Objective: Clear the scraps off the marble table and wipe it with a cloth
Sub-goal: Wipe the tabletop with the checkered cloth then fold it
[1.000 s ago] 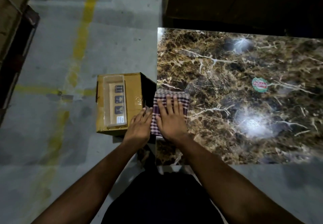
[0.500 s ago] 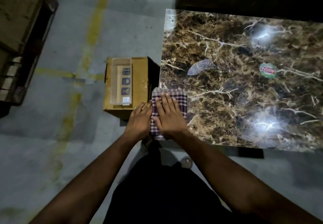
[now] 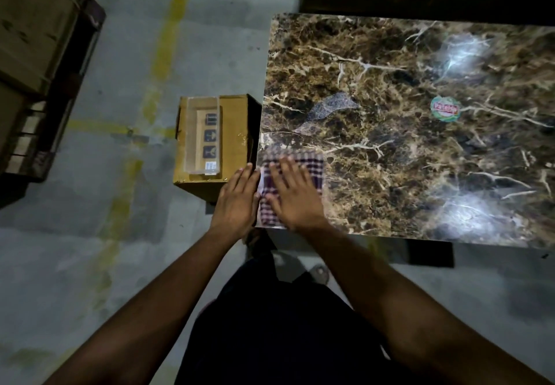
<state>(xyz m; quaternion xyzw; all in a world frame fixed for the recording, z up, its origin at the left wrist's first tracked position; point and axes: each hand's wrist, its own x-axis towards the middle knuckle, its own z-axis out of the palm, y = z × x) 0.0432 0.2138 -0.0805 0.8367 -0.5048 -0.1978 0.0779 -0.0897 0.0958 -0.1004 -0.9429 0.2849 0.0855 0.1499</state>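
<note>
Brown marble table with white veins [image 3: 390, 174], standing on the grey concrete floor [image 3: 90, 249].
On the near left corner of the table lies my folded purple-and-white checked cloth [image 3: 315, 165]. A round green-and-red sticker [image 3: 445, 109] sits toward the right side. A brown cardboard box [image 3: 234, 132] stands on the floor just beside the table's left edge.

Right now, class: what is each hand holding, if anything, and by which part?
Neither hand grips anything. The right hand presses flat on the middle of the checked cloth; the left hand lies open beside the cloth's left edge.
</note>
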